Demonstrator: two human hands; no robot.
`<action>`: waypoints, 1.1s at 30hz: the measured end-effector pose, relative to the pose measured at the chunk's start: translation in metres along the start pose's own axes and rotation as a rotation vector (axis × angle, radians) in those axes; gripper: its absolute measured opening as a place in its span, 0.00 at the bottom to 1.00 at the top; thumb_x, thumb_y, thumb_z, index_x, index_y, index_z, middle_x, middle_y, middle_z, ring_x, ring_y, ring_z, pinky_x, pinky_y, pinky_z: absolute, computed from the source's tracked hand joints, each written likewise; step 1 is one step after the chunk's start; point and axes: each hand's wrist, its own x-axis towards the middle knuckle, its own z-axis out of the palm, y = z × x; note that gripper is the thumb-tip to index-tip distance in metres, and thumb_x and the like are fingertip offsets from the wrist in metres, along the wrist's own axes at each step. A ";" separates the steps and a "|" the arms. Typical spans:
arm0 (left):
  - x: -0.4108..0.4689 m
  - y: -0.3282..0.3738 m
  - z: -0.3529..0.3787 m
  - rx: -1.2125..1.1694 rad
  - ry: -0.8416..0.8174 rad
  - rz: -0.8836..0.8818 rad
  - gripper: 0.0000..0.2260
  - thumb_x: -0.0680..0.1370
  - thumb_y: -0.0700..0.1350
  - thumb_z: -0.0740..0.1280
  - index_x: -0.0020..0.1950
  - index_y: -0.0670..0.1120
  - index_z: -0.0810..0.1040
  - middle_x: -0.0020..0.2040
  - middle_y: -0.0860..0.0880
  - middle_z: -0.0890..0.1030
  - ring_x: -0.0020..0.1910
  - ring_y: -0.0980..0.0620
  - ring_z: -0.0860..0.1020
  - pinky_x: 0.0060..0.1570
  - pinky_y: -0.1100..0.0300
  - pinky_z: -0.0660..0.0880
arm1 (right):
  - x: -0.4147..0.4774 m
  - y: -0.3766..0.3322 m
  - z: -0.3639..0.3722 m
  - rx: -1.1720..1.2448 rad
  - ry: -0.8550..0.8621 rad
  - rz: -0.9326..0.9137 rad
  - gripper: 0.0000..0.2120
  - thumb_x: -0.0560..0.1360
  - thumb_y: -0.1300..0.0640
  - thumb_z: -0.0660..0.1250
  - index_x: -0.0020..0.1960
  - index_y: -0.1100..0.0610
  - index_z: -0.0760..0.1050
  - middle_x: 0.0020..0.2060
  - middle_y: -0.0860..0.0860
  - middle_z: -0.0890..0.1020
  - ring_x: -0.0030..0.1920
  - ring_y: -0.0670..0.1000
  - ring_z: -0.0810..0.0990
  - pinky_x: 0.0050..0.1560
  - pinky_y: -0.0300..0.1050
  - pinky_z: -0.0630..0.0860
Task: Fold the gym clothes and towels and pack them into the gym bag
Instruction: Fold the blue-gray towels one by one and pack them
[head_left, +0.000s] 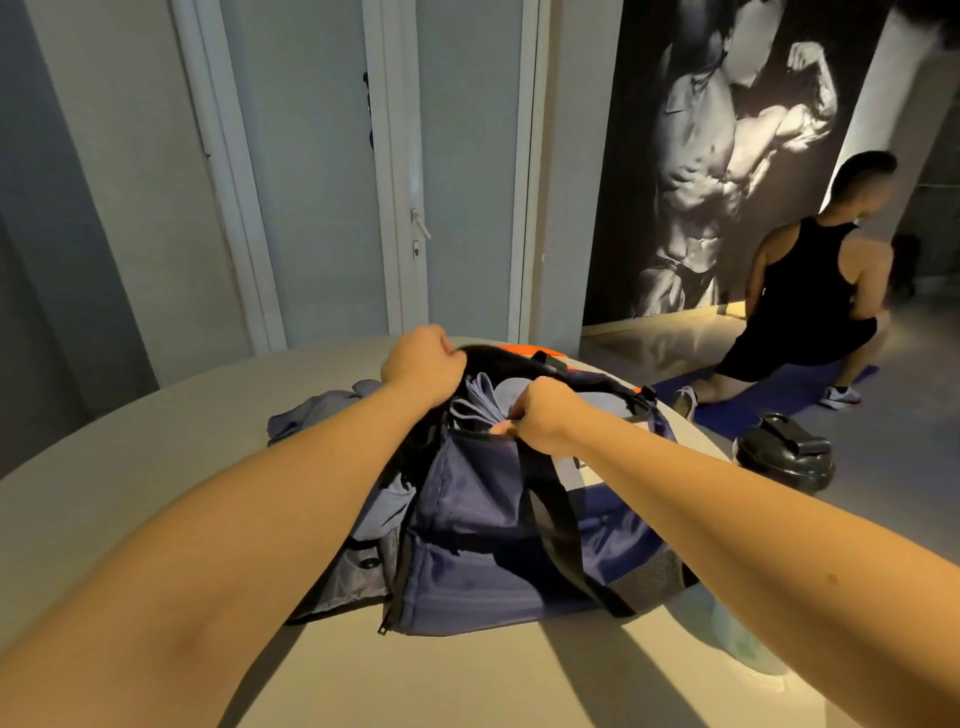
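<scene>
1. The gym bag (483, 545) is navy with black straps, a pale grey side panel and an orange patch at its far end. It sits in the centre of the frame on the beige counter (130, 467) with its top gaping open.
2. Inside the opening I see pale blue folded cloth (488, 400) lying between my two hands.
3. My left hand (423, 364) is just above centre, its fingers clenched on the far black rim of the bag.
4. My right hand (545, 415) is just right of that, its fingers pinching the near rim along the zip line, right beside the cloth.
5. A grey-blue garment (311, 410) lies crumpled against the bag's left side.
6. A black-lidded shaker (784, 457) stands at the right, apart from the bag.
</scene>
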 end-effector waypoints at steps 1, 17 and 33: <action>-0.004 -0.007 0.005 0.015 -0.040 0.023 0.04 0.76 0.49 0.68 0.49 0.50 0.78 0.53 0.47 0.81 0.55 0.42 0.79 0.53 0.50 0.78 | 0.000 -0.001 0.000 0.024 -0.012 0.004 0.20 0.81 0.49 0.67 0.37 0.61 0.77 0.31 0.55 0.77 0.36 0.55 0.74 0.34 0.44 0.71; -0.069 -0.036 0.007 0.524 -0.236 0.795 0.24 0.80 0.68 0.53 0.37 0.51 0.71 0.34 0.54 0.70 0.38 0.52 0.68 0.44 0.54 0.64 | 0.001 0.027 0.001 -0.149 0.047 -0.340 0.13 0.82 0.56 0.62 0.60 0.51 0.82 0.65 0.49 0.74 0.69 0.55 0.69 0.63 0.54 0.68; -0.107 -0.072 -0.011 0.146 0.135 0.422 0.06 0.79 0.44 0.67 0.54 0.46 0.81 0.60 0.51 0.77 0.60 0.50 0.72 0.60 0.53 0.71 | -0.025 -0.029 0.001 -0.094 0.352 -0.241 0.14 0.80 0.53 0.63 0.61 0.55 0.82 0.58 0.53 0.83 0.58 0.58 0.78 0.59 0.54 0.76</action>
